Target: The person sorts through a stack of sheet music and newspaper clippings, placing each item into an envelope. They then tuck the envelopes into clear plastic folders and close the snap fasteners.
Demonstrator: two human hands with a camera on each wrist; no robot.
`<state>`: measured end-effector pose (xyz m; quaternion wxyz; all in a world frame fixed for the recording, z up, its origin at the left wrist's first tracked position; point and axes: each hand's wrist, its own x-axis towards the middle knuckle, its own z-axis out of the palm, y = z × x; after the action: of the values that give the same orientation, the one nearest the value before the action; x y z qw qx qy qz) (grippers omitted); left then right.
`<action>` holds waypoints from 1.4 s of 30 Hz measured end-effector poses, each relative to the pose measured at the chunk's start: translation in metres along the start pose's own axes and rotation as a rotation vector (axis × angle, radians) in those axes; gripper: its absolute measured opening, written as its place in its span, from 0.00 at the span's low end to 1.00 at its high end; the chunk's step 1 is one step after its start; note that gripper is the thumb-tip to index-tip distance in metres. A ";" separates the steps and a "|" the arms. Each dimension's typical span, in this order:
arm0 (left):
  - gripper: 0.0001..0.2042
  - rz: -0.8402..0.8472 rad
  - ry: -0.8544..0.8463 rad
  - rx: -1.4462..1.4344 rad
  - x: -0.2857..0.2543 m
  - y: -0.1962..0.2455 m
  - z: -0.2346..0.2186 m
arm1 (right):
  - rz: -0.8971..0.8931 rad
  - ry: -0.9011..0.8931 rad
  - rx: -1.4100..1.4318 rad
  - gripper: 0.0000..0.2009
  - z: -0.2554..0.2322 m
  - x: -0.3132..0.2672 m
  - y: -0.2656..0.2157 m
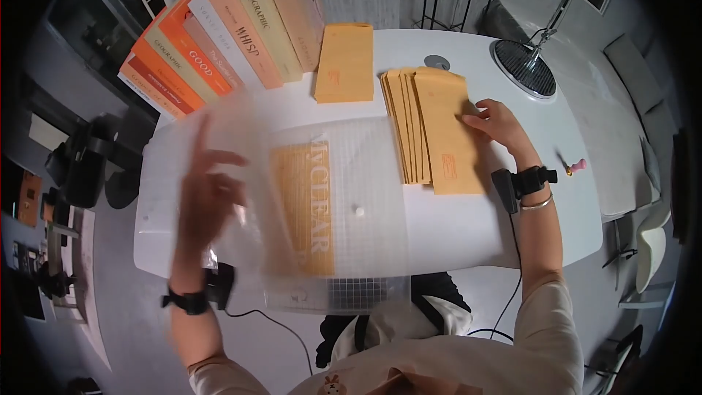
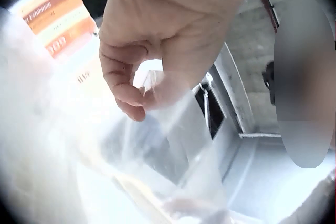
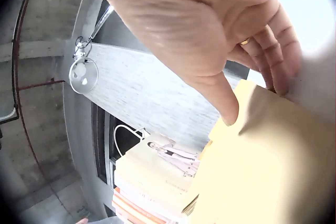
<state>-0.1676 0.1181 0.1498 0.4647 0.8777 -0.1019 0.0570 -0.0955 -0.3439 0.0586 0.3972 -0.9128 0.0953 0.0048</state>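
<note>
The left hand (image 1: 208, 190) pinches with curled fingers one clear plastic folder (image 1: 322, 212), lifted over the near bench (image 1: 468, 234) edge. The right hand (image 1: 497, 128) presses straight fingers on about five fanned envelopes (image 1: 431, 132); one separate envelope stack (image 1: 345, 62) lies farther, free bench between them.

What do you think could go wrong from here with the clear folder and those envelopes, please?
The left hand pinches only the flap of the clear folder, so the folder might slip or spill its orange sheet. The right hand presses just the top envelope of the fanned stack, so the lower ones could slide.
</note>
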 end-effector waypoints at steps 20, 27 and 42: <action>0.14 0.460 -0.569 0.364 -0.065 -0.005 0.131 | -0.598 0.718 0.388 0.07 -0.021 -0.036 -0.036; 0.22 0.430 -0.201 0.459 -0.062 -0.004 0.124 | -0.633 0.604 -0.069 0.08 0.002 -0.047 -0.032; 0.16 0.453 -0.154 0.374 -0.046 -0.035 0.136 | -0.436 -0.493 0.738 0.17 0.017 -0.147 -0.134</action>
<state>-0.2032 0.0304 0.0366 0.2612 0.9048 -0.3177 0.1102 -0.2152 -0.2172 0.1569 0.6965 -0.6816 -0.1992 0.1032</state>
